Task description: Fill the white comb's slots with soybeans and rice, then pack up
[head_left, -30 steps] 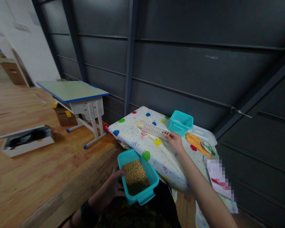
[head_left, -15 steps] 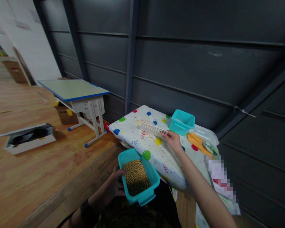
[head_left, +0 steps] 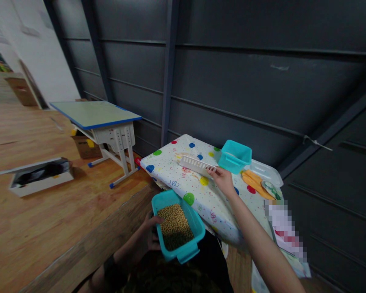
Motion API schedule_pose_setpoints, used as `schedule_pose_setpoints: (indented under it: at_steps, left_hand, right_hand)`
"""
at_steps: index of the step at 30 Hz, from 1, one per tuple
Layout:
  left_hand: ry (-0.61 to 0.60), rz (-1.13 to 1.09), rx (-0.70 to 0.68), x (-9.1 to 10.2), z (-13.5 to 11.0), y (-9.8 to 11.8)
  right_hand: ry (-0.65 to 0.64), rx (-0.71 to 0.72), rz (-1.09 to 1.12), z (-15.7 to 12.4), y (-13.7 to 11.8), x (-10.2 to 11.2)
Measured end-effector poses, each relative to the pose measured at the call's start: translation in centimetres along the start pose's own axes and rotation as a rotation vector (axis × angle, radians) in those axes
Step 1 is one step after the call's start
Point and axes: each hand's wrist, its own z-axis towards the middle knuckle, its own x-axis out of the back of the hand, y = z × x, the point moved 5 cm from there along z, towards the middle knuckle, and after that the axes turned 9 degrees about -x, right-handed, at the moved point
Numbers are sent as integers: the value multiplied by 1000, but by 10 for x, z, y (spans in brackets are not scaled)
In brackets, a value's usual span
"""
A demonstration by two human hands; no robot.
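My left hand (head_left: pixel 151 232) grips the left side of a turquoise plastic container (head_left: pixel 198 228), its thumb over the rim. Inside the container lies a heap of soybeans (head_left: pixel 175 224), paler at the back and shaded at the front. The container is just off the near edge of the table, above my lap. My right hand (head_left: pixel 222 179) is closed on the right end of a white slotted plastic tray (head_left: pixel 197 166), which is over the balloon-print tablecloth (head_left: pixel 167 165). Whether the tray touches the cloth I cannot tell.
A second turquoise container (head_left: pixel 235 156) stands at the table's back, beside a clear plastic lid (head_left: pixel 266 173). An orange cloth (head_left: pixel 256 184) and a green-patterned round item (head_left: pixel 271 189) lie to the right. A desk (head_left: pixel 94 113) and an open white box (head_left: pixel 42 177) are on the left.
Both hands keep their holds, and the tray and bean container stay nearly in place. The view has shifted very slightly.
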Motion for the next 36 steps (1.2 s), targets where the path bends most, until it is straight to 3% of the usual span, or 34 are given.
schedule_pose_setpoints:
  at_steps: [7, 13, 21, 36]
  left_hand:
    - [6, -17, -18, 10, 6, -3]
    - [3, -27, -111, 15, 4, 4]
    - [49, -70, -66, 35, 29, -10]
    - [17, -57, -112, 16, 9, 1]
  right_hand:
    - [-26, -7, 27, 0, -2, -2]
    - [-85, -18, 20, 0, -1, -3]
    - [-68, -12, 16, 2, -2, -2]
    - [-35, -8, -4, 1, -7, 1]
